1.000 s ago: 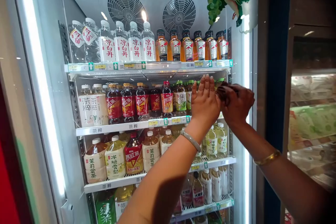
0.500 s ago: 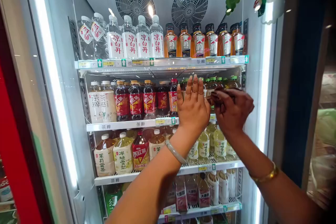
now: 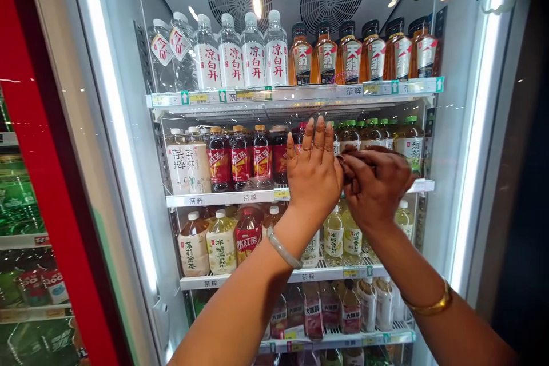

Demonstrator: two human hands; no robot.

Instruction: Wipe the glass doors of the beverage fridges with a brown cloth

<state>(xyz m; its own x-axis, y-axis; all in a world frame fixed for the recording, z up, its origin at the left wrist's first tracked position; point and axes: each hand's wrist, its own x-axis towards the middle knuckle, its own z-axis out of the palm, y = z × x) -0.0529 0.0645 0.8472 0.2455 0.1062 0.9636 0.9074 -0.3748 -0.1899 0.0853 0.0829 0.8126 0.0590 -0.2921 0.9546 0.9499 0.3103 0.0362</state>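
Observation:
My left hand (image 3: 315,174) has its fingers stretched out and seems to lie flat on the clear glass front of a lit drinks cooler. A pale bangle (image 3: 283,250) circles that wrist. Right beside it, near the thumb side, my right hand (image 3: 375,189) is closed with its fingertips bent together. Dark brown shapes show at those fingers; whether they are a held thing or a reflection is unclear. A gold bangle (image 3: 433,300) is on the right wrist. Behind both hands stand red-labelled tea bottles (image 3: 262,157) and green-capped bottles (image 3: 409,143), partly hidden.
Clear water bottles (image 3: 253,57) and amber drink bottles (image 3: 350,57) line the top shelf. Lower shelves hold pear drink bottles (image 3: 221,246) and pink drink bottles (image 3: 313,311). Light strips (image 3: 115,126) run up both sides. A red frame (image 3: 51,171) and another stocked shelf stand left.
The view has turned left, so the cooler appears further right and more shelves show at the left. Both hands keep their poses and now sit further left against the bottles.

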